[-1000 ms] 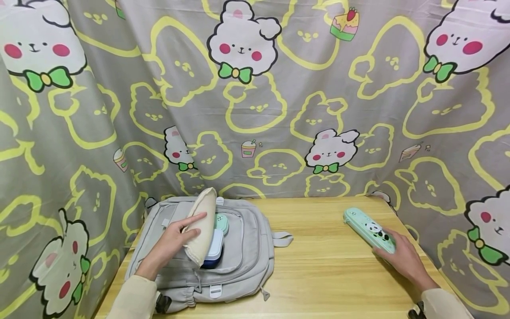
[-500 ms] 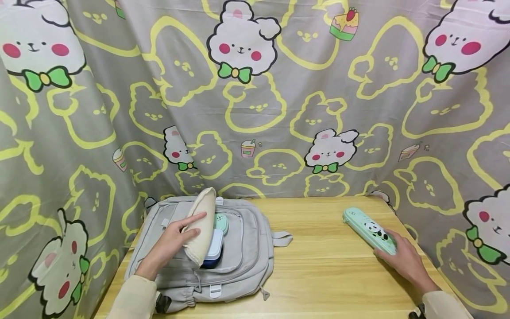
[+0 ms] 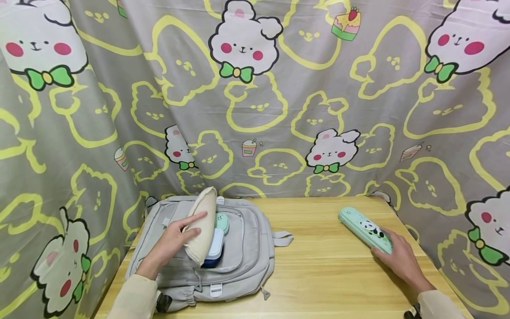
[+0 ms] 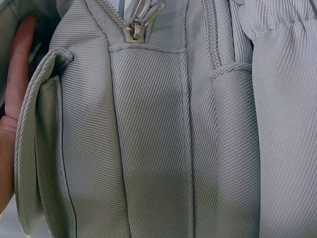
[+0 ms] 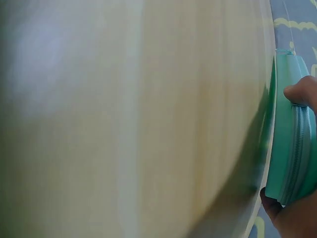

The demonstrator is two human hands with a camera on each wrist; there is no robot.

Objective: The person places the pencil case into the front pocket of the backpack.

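A grey backpack lies on its back at the left of the table. My left hand holds up the cream-lined flap of its front pocket, thumb and index finger against the lining. Inside the raised pocket show a mint-green case, a light blue box and something dark blue under it. At the right, my right hand grips the near end of a mint-green pencil case with a panda on its lid. The right wrist view shows the pencil case's zip side, thumb on top.
Wooden tabletop lies between the backpack and the pencil case. A patterned curtain hangs around the back and both sides. A grey strap loop sticks out from the backpack, and a metal zip pull shows up close.
My right hand has shifted slightly left with the pencil case during the last half second. The left hand and the flap stay in place.
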